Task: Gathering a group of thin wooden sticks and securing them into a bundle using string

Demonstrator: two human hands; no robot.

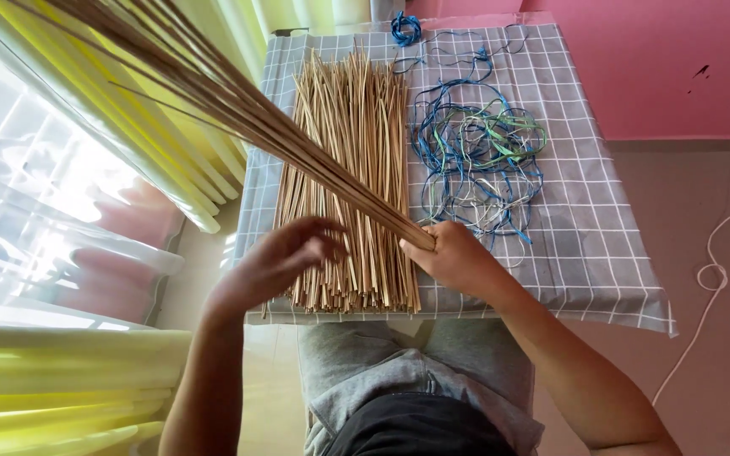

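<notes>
Your right hand (pixel 458 257) is closed around a bundle of thin tan reed sticks (pixel 213 93), which rises toward the upper left. Your left hand (pixel 285 257), fingers spread, rests on the flat pile of tan sticks (pixel 352 160) near the front edge of the grey checked tablecloth (pixel 601 236). Farther back, tangled blue and green cords (pixel 479 143) lie right of the pile.
</notes>
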